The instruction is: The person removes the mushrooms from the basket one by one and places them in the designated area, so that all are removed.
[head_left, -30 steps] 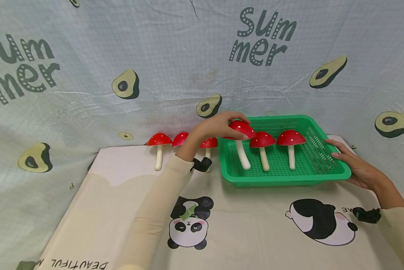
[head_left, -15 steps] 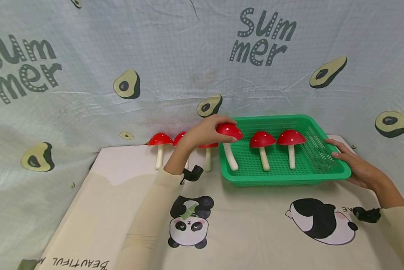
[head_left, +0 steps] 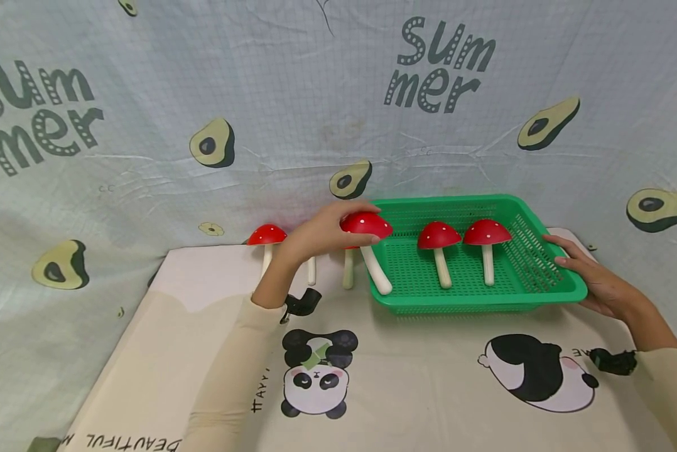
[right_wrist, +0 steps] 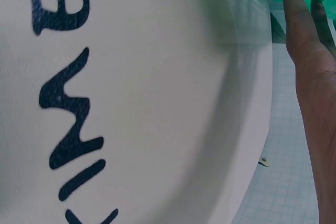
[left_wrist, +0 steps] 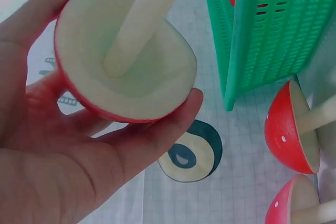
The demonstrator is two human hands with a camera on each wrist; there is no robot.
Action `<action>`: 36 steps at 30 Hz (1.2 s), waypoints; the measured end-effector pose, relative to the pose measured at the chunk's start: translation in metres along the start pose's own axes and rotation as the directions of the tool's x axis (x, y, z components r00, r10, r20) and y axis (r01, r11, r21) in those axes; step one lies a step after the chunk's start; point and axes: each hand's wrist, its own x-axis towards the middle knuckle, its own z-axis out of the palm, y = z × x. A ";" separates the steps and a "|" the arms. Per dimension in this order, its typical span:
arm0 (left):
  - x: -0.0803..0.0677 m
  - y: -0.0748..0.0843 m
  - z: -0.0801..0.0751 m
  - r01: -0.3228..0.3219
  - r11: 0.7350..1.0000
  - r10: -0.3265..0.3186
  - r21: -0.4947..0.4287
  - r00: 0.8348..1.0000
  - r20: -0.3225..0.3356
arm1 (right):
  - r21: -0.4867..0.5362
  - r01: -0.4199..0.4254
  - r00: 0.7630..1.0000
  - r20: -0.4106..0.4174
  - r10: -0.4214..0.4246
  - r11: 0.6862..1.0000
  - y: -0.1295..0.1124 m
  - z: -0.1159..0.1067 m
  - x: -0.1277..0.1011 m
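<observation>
Avocado-print "Summer" cloth hangs behind w/ a panda mat [head_left: 429, 376] on the table. Left hand [head_left: 316, 233] has its fingers curled over the red cap of a toy mushroom [head_left: 365, 225], cap cupped in the palm; the white stem slants down and crosses the left rim of the green basket [head_left: 564, 295], so it's right at the basket's left edge, off the mat. Right hand [head_left: 593, 279] lies w/ straight fingers against the basket's right wall, not holding anything. Two mushrooms [head_left: 439, 235] stand upright inside the basket. Three more [head_left: 267, 235] stand on the mat just left of it, two partly hidden behind the left hand.
</observation>
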 end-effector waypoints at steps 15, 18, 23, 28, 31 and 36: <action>-0.016 -0.013 -0.009 -0.094 0.995 0.094 -0.030 0.996 0.008 | -0.007 -0.008 1.000 -0.019 0.008 1.000 -0.001 0.001 0.000; -0.020 -0.017 -0.010 -0.055 0.998 0.055 -0.020 0.998 0.008 | -0.011 -0.018 0.999 -0.029 0.018 1.000 -0.001 0.002 0.001; -0.028 -0.024 -0.015 -0.076 0.997 0.075 0.023 0.995 0.070 | -0.026 -0.034 0.998 -0.050 0.033 0.999 -0.001 0.001 0.001; -0.040 -0.033 -0.026 -0.056 0.997 0.046 0.052 0.985 0.169 | -0.031 -0.037 0.998 -0.053 0.035 0.999 0.001 0.000 0.002; -0.046 -0.038 -0.032 -0.016 0.996 -0.002 0.090 0.980 0.199 | -0.037 -0.036 0.998 -0.057 0.034 0.999 0.001 0.000 0.002; -0.053 -0.045 -0.037 0.054 0.993 -0.074 0.109 0.979 0.188 | -0.038 -0.033 0.998 -0.060 0.030 0.999 0.001 0.001 0.002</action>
